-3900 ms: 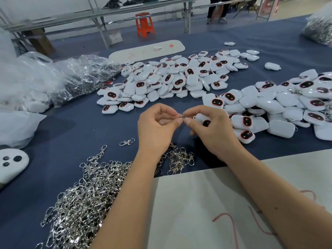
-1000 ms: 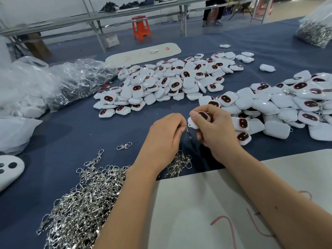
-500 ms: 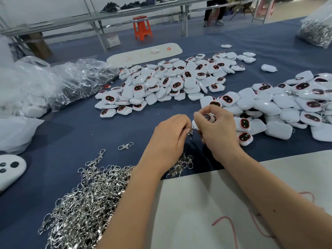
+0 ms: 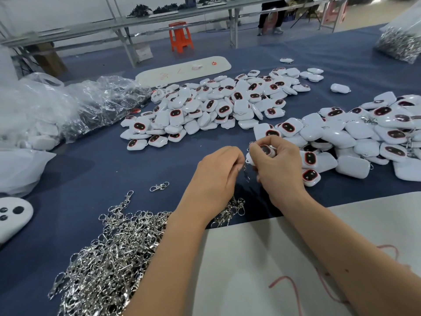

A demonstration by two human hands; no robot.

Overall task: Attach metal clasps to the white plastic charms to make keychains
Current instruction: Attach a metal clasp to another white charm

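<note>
Two hands meet over the blue table [image 4: 95, 169] as I watch from the head camera. Right hand [image 4: 279, 169] grips one white charm [image 4: 265, 150], thumb and curled fingers clamped round it, its dark face up and tilted toward me. Left hand [image 4: 218, 173] sits just left of it, fingers curled inward and pinching a metal clasp [image 4: 246, 173] that dangles in the narrow gap between the hands.

Four seconds ago both hands pinched only a small ring at fingertip height, with no charm in view. A second ago the charm had come into the right hand, and since then the pair has drifted slightly right and nearer the big charm heap [image 4: 355, 135]. I read that as the joining step: the ring is being worked through the charm's loop. Whether it has seated I cannot tell; the joint is hidden between the fingers.

Loose clasps [image 4: 109, 258] lie heaped near left, one stray clasp [image 4: 159, 186] apart from them. More charms [image 4: 216, 106] spread across the far middle, and plastic bags [image 4: 68, 106] sit far left. White sheet [image 4: 262, 258] lies under the forearms.
</note>
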